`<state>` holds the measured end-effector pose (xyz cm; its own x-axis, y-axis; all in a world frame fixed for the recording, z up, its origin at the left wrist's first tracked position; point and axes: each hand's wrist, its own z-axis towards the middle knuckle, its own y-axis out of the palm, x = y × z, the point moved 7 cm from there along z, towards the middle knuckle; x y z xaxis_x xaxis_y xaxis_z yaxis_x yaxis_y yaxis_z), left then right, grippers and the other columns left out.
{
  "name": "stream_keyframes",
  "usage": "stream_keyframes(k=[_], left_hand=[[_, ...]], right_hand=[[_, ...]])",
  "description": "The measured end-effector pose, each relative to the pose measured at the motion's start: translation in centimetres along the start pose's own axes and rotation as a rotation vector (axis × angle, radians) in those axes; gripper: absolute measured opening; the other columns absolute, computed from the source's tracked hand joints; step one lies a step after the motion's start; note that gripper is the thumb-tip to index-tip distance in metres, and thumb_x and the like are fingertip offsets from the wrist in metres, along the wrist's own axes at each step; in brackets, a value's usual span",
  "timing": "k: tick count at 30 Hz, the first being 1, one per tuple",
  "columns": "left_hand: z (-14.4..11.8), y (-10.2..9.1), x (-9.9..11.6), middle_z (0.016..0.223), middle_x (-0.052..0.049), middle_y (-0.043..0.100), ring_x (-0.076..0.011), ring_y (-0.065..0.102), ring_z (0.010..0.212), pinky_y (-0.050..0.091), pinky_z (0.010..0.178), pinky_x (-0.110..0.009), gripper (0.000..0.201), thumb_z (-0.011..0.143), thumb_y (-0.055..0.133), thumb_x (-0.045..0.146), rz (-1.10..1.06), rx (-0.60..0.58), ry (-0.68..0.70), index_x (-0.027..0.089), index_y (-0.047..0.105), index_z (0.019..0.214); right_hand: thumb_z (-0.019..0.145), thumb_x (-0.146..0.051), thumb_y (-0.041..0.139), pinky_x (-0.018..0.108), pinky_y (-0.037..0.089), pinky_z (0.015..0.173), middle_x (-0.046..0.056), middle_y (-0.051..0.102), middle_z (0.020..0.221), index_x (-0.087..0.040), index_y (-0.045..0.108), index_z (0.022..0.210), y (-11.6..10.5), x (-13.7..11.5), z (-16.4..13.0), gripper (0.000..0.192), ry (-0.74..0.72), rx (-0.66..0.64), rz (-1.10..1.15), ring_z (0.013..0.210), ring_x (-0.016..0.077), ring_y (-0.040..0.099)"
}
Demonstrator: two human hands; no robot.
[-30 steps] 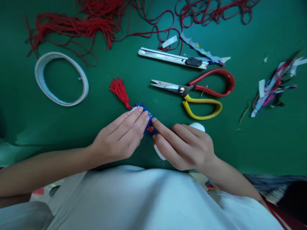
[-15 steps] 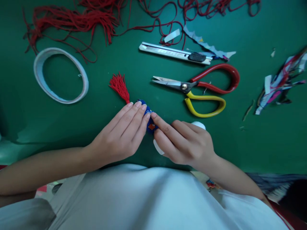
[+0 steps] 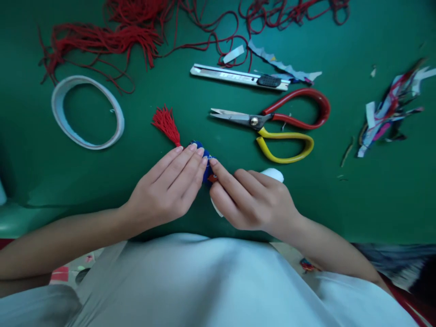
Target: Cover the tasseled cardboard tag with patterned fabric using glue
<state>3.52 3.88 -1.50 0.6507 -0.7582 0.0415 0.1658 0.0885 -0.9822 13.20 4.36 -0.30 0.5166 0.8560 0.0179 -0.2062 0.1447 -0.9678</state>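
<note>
A small blue patterned piece (image 3: 206, 173) with an orange motif lies between my hands, mostly covered by fingers. From its upper end a red tassel (image 3: 166, 125) sticks out. My left hand (image 3: 165, 186) is closed over the piece, its fingertips lined up along the top. My right hand (image 3: 254, 197) pinches the lower side, with the index fingertip pressed on the surface and the thumb beneath. A white rounded thing (image 3: 273, 174) shows behind the right knuckles, and a white edge (image 3: 217, 209) peeks out under that thumb; what these are is hidden.
Scissors (image 3: 254, 121) with red and yellow handles lie beyond my right hand, a utility knife (image 3: 238, 77) above them. At the left sits a tape roll (image 3: 56, 111). Red cords (image 3: 102, 38) spread along the back of the green table (image 3: 170, 86); fabric scraps (image 3: 384, 113) lie at right.
The whole view has shifted slightly, so the tools appear a little further left. Both hands keep hold of the blue piece, and the right finger now covers more of the orange motif.
</note>
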Motion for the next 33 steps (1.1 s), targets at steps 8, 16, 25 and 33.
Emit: stream_keyframes(k=[8,16,25,33], left_hand=[[-0.6,-0.6,-0.8,0.122,-0.015,0.069,-0.0311,0.066,0.114,0.052,0.100,-0.043,0.051,0.090,0.058,0.033,0.010,0.080,-0.118,0.004,0.057,0.133],[0.0,-0.8,-0.9,0.120,-0.014,0.070,-0.0279,0.068,0.110,0.055,0.093,-0.039,0.043,0.089,0.059,0.029,0.058,0.051,-0.102,0.002,0.063,0.123],[0.6,-0.9,-1.2,0.115,-0.021,0.071,-0.0298,0.067,0.112,0.057,0.089,-0.040,0.039,0.090,0.052,0.026,-0.018,0.035,-0.045,-0.003,0.066,0.112],[0.0,-0.9,-1.9,0.116,-0.011,0.072,-0.0284,0.067,0.106,0.046,0.083,-0.039,0.041,0.086,0.057,0.035,-0.006,0.102,-0.106,0.006,0.067,0.114]], right_hand=[[0.089,-0.021,0.057,0.026,0.034,0.051,0.007,0.073,0.114,-0.019,0.054,0.078,0.0,0.4,-0.1,0.011,0.047,0.024,0.081,0.056,0.0102,0.039],[0.087,-0.017,0.056,0.025,0.036,0.051,0.003,0.073,0.116,-0.019,0.059,0.079,0.4,0.6,0.8,0.009,0.124,-0.078,0.074,0.056,0.0102,0.043],[0.082,-0.009,0.050,0.028,0.032,0.049,-0.003,0.071,0.118,-0.019,0.062,0.086,0.7,1.9,1.1,0.016,0.164,-0.184,0.209,0.059,0.0124,0.046],[0.086,-0.018,0.060,0.026,0.032,0.051,0.001,0.073,0.113,-0.020,0.052,0.072,-0.3,1.6,0.3,0.017,0.064,-0.059,0.166,0.058,0.0123,0.037]])
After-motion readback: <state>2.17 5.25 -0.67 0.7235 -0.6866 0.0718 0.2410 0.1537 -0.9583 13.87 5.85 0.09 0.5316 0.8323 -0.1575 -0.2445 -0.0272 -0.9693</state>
